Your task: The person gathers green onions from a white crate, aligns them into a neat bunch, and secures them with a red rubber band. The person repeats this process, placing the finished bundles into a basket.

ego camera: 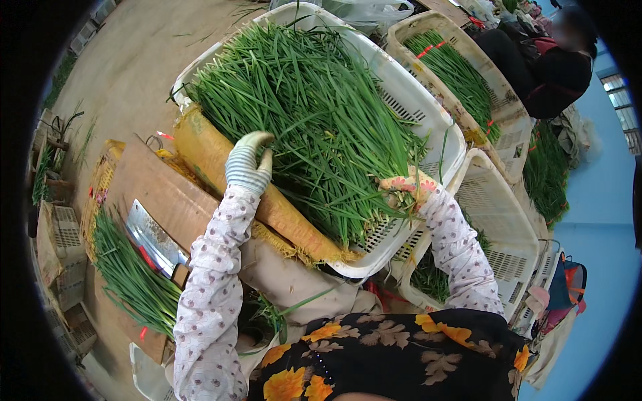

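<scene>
A white plastic basket (409, 95) full of long green leafy stalks (301, 110), perhaps garlic chives, stands before me. My left hand (251, 160), in a striped glove, is raised over the yellow covering (210, 143) on the basket's near rim, thumb and fingers apart, nothing between them. At the basket's right side, my right hand (411, 189), in a flowered glove, is closed around the pale stalk ends. On a wooden board (155, 180) to the left lie a cleaver (153, 235) and a bundle of green stalks (135, 270) with red bands.
A second basket (516, 108) with red-banded stalks stands at the upper right, near a seated person (546, 70). Another white basket (501, 220) holding some greens is beside my right forearm. More banded greens (544, 175) lie farther right. Crates (62, 245) stand at the far left.
</scene>
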The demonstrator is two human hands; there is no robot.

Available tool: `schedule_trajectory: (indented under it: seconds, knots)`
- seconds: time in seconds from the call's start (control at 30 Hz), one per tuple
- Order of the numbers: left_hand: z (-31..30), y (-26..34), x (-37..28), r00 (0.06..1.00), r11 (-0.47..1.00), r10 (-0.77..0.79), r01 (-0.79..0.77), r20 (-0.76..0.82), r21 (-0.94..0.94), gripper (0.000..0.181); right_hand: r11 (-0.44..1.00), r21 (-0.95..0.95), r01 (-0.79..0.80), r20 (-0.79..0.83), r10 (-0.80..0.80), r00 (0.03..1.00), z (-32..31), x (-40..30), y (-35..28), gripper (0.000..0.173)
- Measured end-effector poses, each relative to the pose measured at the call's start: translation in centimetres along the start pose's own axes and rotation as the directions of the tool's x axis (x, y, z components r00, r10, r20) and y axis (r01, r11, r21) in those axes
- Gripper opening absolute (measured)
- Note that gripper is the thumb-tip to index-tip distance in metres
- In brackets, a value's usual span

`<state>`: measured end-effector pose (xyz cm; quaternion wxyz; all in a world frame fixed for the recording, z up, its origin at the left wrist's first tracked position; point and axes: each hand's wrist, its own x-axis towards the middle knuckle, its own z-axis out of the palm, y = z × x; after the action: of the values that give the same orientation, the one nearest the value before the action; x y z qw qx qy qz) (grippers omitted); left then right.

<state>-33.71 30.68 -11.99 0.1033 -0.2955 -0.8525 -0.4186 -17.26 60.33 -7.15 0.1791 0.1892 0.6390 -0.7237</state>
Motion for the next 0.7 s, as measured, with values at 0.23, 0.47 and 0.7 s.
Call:
schedule_trajectory:
  seconds: [0.23,0.47,0.7]
  knots:
    - [-4.1,13.3,7.7,0.73,0.768,0.537,-0.63,0.422,0.111,0.101,0.797,-0.605,0.002,0.307,0.231,0.923,1.8,-1.3,-5.6,0.049]
    - [-5.2,13.0,1.2,0.202,0.819,0.141,0.526,0.969,-0.229,0.136,0.684,-0.704,0.192,0.571,0.383,0.727,4.3,-0.8,-9.5,0.051]
    - [-6.7,15.0,-8.0,0.047,0.302,0.017,0.952,0.999,-0.05,0.045,0.697,-0.651,0.3,0.71,0.421,0.564,5.5,-1.2,-7.2,0.082]
